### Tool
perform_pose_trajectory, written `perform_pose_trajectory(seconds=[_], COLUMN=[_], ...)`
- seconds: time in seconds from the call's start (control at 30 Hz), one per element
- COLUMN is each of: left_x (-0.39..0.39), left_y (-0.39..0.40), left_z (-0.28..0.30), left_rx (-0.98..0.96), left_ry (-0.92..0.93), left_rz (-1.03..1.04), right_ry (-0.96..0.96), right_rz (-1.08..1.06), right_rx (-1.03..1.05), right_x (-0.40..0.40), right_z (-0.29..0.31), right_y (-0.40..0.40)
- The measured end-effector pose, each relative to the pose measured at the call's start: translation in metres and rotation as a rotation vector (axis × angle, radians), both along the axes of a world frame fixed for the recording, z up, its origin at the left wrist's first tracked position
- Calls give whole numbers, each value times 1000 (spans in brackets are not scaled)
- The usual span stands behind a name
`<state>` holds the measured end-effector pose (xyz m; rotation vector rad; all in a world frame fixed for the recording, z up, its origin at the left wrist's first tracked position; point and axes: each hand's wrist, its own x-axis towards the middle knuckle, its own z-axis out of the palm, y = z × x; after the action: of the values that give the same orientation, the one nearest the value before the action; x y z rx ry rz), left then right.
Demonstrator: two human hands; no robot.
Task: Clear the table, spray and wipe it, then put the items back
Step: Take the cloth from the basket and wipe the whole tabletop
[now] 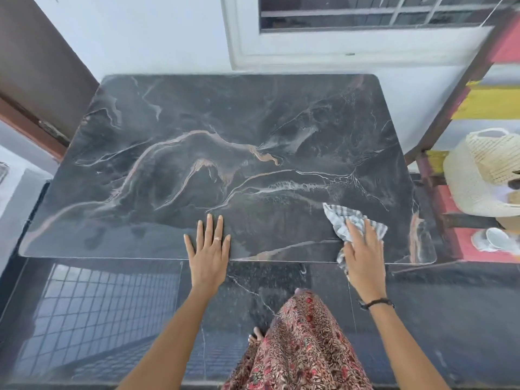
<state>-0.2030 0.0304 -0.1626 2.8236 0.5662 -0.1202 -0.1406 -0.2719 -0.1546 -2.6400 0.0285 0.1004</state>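
The black marble table point(225, 142) with pale and tan veins fills the middle of the view, and nothing stands on its top. My left hand point(209, 249) lies flat on the near edge, fingers straight and spread, a ring on one finger. My right hand point(363, 249) presses a grey-and-white striped cloth point(340, 218) against the top near the front right corner. Its fingers are stretched out over the cloth, and part of the cloth hangs over the near edge.
A chair with a dark frame point(455, 88) and a red and yellow seat stands at the right. On it are a woven cream basket point(484, 175) and a white cup point(495, 239). A white wall and a window point(365, 26) lie behind the table. The floor is glossy dark tile.
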Motion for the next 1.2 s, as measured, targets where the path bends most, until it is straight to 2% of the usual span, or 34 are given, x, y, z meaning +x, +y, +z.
perform_pose_trajectory(seconds=[0.1,0.17,0.27,0.4,0.5,0.63,0.77,0.9,1.03,1.2], left_x=[2,2,4,9,8,2,-1,-9,-9,-12], left_y=[-1,-1,1,17,39,75,116,146,148,155], left_z=[-2,-2,1,15,25,22,17,4,-2,-4], left_rx=[8,-8,-48,-291,-364,-225,-104,65,18,-61], left_ry=[0,25,52,13,-54,-67,-84,-59,-70,-59], left_rz=[-3,-6,-32,-32,50,48,142,58,69,51], right_ry=[-4,8,23,5,-8,-32,1,-25,19,16], right_rz=[-172,-160,37,250,423,582,323,175,245,527], right_rx=[-25,-41,-78,-106,-98,-113,-135,-174,-220,-217], right_x=[-8,-17,-33,-44,-32,16,51,7,-40,-51], right_z=[0,-2,-4,0,2,-1,0,-2,0,7], right_y=[13,43,104,200,243,231,186,181,232,332])
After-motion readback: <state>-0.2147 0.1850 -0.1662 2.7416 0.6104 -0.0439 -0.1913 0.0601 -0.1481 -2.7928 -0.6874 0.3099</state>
